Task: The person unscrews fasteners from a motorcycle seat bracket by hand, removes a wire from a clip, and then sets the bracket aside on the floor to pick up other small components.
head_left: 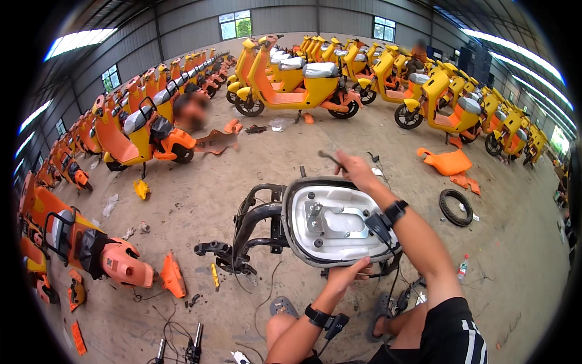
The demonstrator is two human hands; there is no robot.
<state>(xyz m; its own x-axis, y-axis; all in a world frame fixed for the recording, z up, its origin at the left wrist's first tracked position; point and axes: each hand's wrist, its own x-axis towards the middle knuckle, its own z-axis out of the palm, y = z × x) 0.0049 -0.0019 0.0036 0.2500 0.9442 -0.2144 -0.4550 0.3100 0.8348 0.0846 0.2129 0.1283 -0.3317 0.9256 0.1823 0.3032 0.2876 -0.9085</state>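
Upturned seat (337,251), white-shelled, dark-rimmed; laid over a black frame (267,211).
Within its shallow hollow, a metal bracket (314,225) and dark plugs (318,242) were contained. Its near rim was grasped by the left hand (348,274), fingers partly hidden; a dark tool (329,157) was clenched in the right hand (362,174), near the far rim. A red-capped bottle (463,268) was seen on the floor (509,297) at right, its contents indiscernible.

Proper big shed tbh, grey metal-panel walls (285,21) with a few smallish windows (242,27), crazy bright daylight strips (79,43) up high and a kinda grubby concrete floor (376,134).
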